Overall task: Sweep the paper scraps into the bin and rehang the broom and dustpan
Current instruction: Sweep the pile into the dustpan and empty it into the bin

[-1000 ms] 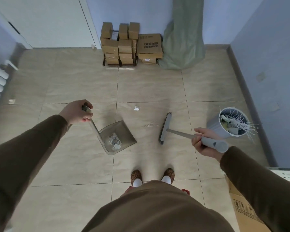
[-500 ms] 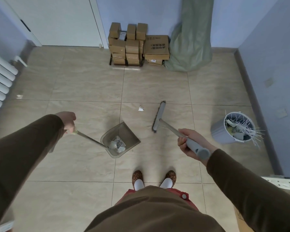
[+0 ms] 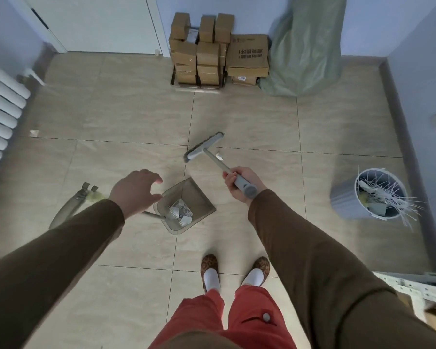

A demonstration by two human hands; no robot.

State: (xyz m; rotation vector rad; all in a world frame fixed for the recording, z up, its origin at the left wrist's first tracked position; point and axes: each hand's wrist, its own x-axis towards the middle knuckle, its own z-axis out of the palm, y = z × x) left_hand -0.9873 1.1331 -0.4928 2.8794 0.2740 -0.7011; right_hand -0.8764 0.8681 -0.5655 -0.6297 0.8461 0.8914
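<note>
A translucent grey dustpan (image 3: 196,197) sits on the tiled floor in front of my feet, with several paper scraps (image 3: 180,214) in it. Its long handle (image 3: 72,206) lies low to the left, partly hidden under my left sleeve. My left hand (image 3: 136,191) hovers open just left of the pan, touching nothing. My right hand (image 3: 239,182) grips the grey broom handle. The broom head (image 3: 204,147) rests on the floor beyond the pan. One small white scrap (image 3: 219,155) lies just right of the broom head. The grey bin (image 3: 347,197) stands at the right.
A second scrap (image 3: 33,133) lies near the white radiator (image 3: 0,122) on the left. Stacked cardboard boxes (image 3: 212,54) and a green sack (image 3: 305,46) line the far wall beside a white door (image 3: 98,21). A perforated metal bar (image 3: 418,288) sits at the lower right.
My left hand let go of the dustpan handle, which dropped to the left, and now hovers open. My right hand swung the broom head up and left, past the white scrap.
</note>
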